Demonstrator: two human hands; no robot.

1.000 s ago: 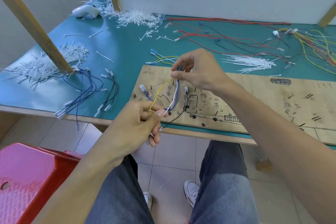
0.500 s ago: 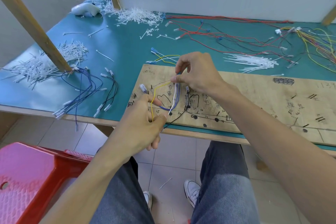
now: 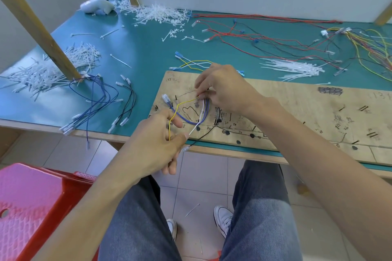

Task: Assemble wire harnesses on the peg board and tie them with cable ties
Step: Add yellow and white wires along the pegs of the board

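Though slack, wires (image 3: 202, 110) between hands (image 3: 157, 144) (image 3: 224, 89)

Both hands, left hand (image 3: 157, 144) and right hand (image 3: 227, 89), pinch wires (image 3: 202, 110) over the peg board (image 3: 297, 108).

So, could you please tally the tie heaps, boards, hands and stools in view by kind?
Tie heaps: 3 (left heap, back heap, right heap)
Board: 1
Hands: 2 (left hand, right hand, both pinching wires)
Stool: 1
Total: 7
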